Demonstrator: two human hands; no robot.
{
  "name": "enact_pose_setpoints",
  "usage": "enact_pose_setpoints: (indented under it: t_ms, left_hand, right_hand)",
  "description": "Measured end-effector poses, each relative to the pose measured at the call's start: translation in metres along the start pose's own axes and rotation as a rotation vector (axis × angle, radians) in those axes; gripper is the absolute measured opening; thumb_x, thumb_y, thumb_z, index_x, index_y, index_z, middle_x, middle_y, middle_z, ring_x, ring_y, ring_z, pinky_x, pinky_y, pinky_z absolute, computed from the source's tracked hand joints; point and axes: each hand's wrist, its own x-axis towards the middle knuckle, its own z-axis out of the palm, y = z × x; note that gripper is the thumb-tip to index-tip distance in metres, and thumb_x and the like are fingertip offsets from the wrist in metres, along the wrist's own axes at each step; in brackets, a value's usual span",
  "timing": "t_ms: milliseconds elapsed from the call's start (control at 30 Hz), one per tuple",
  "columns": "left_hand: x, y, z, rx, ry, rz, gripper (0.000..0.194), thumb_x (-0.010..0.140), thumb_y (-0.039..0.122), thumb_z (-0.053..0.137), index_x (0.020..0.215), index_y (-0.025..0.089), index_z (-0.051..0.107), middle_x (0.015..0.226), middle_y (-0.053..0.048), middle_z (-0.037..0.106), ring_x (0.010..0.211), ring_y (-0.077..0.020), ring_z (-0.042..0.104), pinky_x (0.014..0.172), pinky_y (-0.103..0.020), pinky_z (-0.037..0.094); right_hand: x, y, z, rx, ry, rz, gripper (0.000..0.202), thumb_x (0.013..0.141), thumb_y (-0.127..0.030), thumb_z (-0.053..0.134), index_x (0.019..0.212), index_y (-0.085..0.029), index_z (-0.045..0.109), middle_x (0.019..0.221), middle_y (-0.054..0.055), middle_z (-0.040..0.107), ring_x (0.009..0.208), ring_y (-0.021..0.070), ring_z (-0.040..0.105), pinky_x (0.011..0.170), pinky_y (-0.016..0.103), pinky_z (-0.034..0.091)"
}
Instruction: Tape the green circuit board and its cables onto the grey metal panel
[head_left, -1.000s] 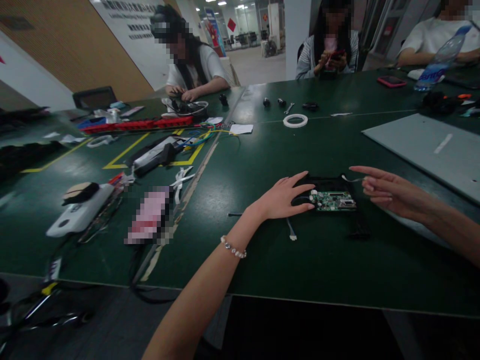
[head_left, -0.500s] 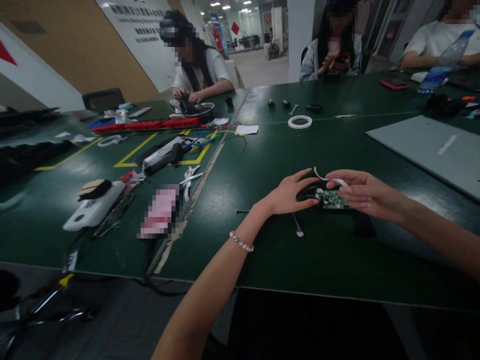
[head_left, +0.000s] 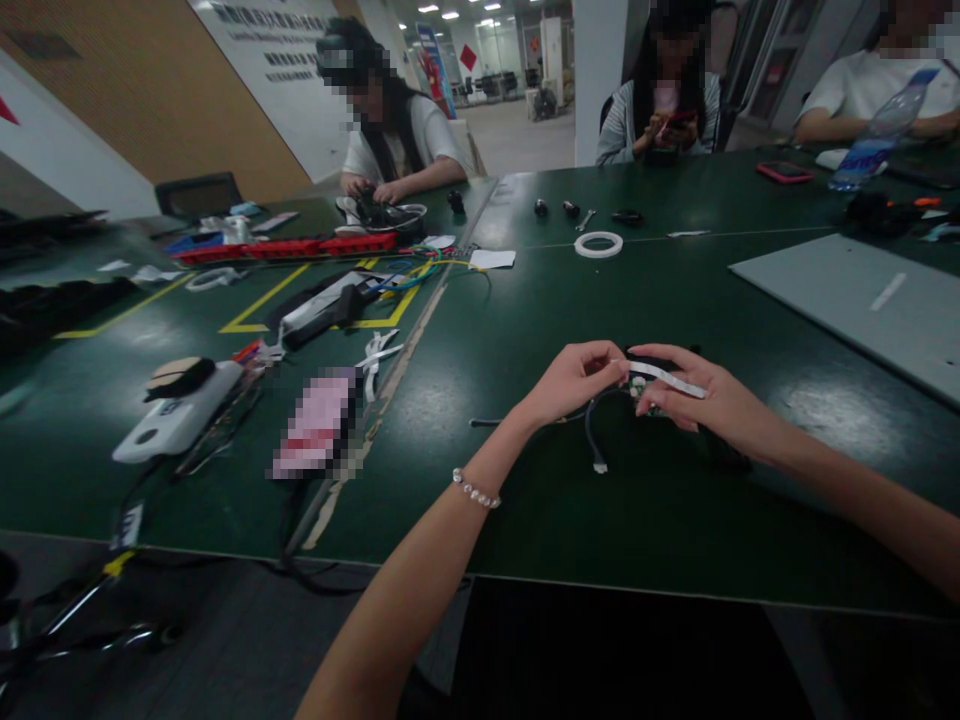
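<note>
My left hand (head_left: pixel 581 380) pinches the left end of a white strip (head_left: pixel 667 377), thumb against fingers. The strip runs across to my right hand (head_left: pixel 694 395), lying over its fingers near the knuckles. Under both hands is a green circuit board (head_left: pixel 646 398), mostly covered by the right fingers. A dark cable (head_left: pixel 592 435) with a white connector curves from the board toward me, and another dark cable end (head_left: pixel 484 422) lies to the left. The right thumb and fingers close around the board's edge; their exact contact is partly hidden.
A roll of white tape (head_left: pixel 598 245) lies beyond my hands. A grey panel (head_left: pixel 847 290) is at the right. Left are a pink device (head_left: pixel 319 420), a white power bank (head_left: pixel 180 410) and a black-and-white tool (head_left: pixel 330 305). A person (head_left: pixel 397 140) works across the table.
My left hand has gone from spread fingers to a pinch on the strip's end. The strip is now stretched between the hands, and the right hand has moved slightly left over the board.
</note>
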Motion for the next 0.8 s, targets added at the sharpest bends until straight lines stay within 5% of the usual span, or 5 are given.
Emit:
enact_pose_setpoints:
  t_ms: [133, 300, 467, 800]
  left_hand:
    - [-0.001, -0.001, -0.001, 0.088, 0.021, 0.009, 0.021, 0.088, 0.032, 0.051, 0.084, 0.014, 0.060, 0.078, -0.001, 0.059, 0.072, -0.0103, 0.054, 0.069, -0.024, 0.043]
    - [-0.002, 0.002, 0.000, 0.216, 0.030, 0.064, 0.020, 0.088, 0.026, 0.046, 0.079, 0.015, 0.059, 0.077, -0.001, 0.060, 0.074, -0.0113, 0.055, 0.072, -0.025, 0.043]
    - [-0.001, 0.004, 0.000, 0.313, 0.085, 0.116, 0.020, 0.087, 0.021, 0.043, 0.077, 0.016, 0.059, 0.075, 0.000, 0.059, 0.075, -0.0116, 0.055, 0.072, -0.025, 0.042]
    - [-0.003, 0.003, 0.008, 0.232, 0.084, 0.131, 0.027, 0.086, 0.036, 0.057, 0.069, 0.016, 0.054, 0.069, 0.002, 0.053, 0.067, -0.0095, 0.049, 0.065, -0.024, 0.039]
  right_hand:
    - [0.000, 0.005, -0.001, -0.056, 0.100, -0.011, 0.037, 0.088, -0.048, 0.053, 0.110, -0.020, 0.062, 0.074, 0.001, 0.064, 0.048, 0.0054, 0.042, 0.045, 0.021, 0.031]
    - [-0.003, 0.001, -0.006, -0.365, 0.257, -0.088, 0.032, 0.088, -0.046, 0.052, 0.082, -0.019, 0.066, 0.063, -0.001, 0.059, 0.048, 0.0063, 0.044, 0.047, 0.022, 0.030]
    - [-0.006, -0.003, -0.008, -0.605, 0.358, -0.189, 0.031, 0.090, -0.041, 0.049, 0.078, -0.020, 0.068, 0.060, -0.002, 0.060, 0.049, 0.0078, 0.049, 0.050, 0.023, 0.033]
    - [-0.006, 0.002, -0.010, -0.799, 0.313, -0.351, 0.023, 0.090, -0.035, 0.050, 0.089, -0.022, 0.069, 0.071, -0.002, 0.067, 0.060, 0.0104, 0.060, 0.055, 0.023, 0.039]
